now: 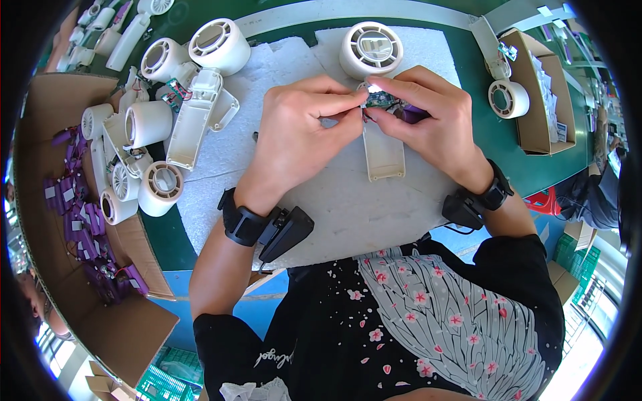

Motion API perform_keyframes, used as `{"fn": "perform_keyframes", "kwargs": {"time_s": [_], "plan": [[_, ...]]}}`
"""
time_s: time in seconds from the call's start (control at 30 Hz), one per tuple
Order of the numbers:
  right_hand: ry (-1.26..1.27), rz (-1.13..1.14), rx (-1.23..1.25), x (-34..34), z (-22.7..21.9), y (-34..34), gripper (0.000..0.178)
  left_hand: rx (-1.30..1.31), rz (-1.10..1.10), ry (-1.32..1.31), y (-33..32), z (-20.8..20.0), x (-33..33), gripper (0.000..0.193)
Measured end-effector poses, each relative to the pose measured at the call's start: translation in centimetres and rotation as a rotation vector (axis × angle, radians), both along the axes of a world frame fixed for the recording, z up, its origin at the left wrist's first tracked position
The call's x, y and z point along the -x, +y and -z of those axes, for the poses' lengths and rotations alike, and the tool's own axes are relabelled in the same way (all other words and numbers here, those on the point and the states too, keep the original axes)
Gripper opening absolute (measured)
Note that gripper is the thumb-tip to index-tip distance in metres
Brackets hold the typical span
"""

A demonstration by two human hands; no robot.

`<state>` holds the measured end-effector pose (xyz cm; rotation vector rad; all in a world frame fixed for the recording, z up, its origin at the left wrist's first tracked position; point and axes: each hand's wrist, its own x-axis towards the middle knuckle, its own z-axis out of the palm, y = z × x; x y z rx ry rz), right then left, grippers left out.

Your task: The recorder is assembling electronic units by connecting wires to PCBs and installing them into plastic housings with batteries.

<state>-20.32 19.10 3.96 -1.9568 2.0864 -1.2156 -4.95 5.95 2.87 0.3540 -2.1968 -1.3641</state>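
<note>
- You are holding a small green circuit board (381,99) above the white handle shell (384,157), just below a round white fan head (372,50) on the pale foam sheet (227,200)
- Your left hand (304,130) is pinching, thumb and finger together, at the board's left end; whether a wire is also being caught, you cannot tell from here
- Your right hand (435,117) is clamping the board between thumb and forefinger, with a purple battery (414,115) showing beneath
- Done, seemingly: the fan head is sitting at the handle's top, and board and battery are being brought together there
- Left, seemingly: the board is not yet lying seated, and the shell is lying uncovered
- More open white fan parts (194,120) are waiting on your left, beside a cardboard box (140,334) of purple batteries
</note>
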Motion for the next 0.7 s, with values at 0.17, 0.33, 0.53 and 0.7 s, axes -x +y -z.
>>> {"fn": "perform_keyframes", "kwargs": {"time_s": [0.17,0.33,0.53,0.7], "plan": [[-0.013,0.021,-0.009,-0.2,-0.1,0.0,0.037,-0.044,0.014,-0.04,-0.1,0.0,-0.1,0.02],[-0.078,0.063,-0.078,-0.6,-0.7,0.0,0.033,-0.221,0.032,0.071,0.1,0.8,0.3,0.026],[-0.118,0.083,-0.062,-0.6,-0.7,0.1,0.026,-0.174,-0.016,-0.058,1.5,0.2,0.7,0.033],[-0.14,0.089,-0.115,-0.3,-1.2,0.5,0.024,-0.174,0.02,-0.134,1.5,-0.5,0.5,0.034]]}}
